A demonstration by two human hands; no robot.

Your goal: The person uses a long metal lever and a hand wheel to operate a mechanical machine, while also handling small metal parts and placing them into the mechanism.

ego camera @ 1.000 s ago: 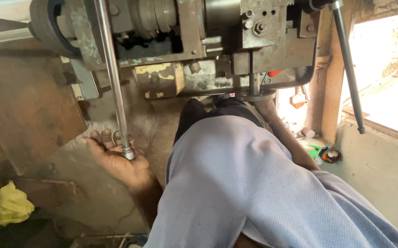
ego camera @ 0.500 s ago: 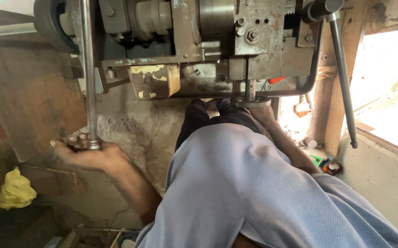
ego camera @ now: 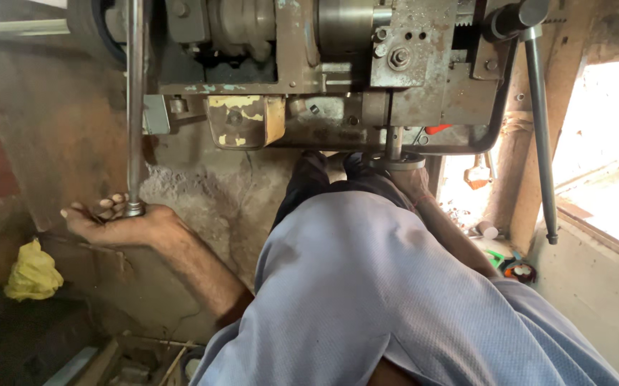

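My left hand (ego camera: 120, 225) lies palm up at the left, cupped under the knobbed lower end of a long steel lever rod (ego camera: 135, 107) that hangs from the machine. Small dark metal pieces (ego camera: 106, 209) rest in its curled fingers. My right arm, in a light blue sleeve (ego camera: 381, 286), reaches up the middle. My right hand (ego camera: 415, 187) is under the machine's vertical spindle and round disc (ego camera: 393, 161), mostly hidden by the sleeve and the dark part of the sleeve; its grip does not show.
A worn grey machine body (ego camera: 409, 78) fills the top. A second long handle (ego camera: 541, 143) hangs at the right beside a bright opening. A rough concrete wall (ego camera: 216, 207) stands behind, a yellow rag (ego camera: 32, 270) lies lower left, and scraps cover the floor.
My left hand has swung left and risen with the lever rod's end, turning more palm up. The view has shifted, so the machine sits lower and closer. The right arm stays under the spindle.
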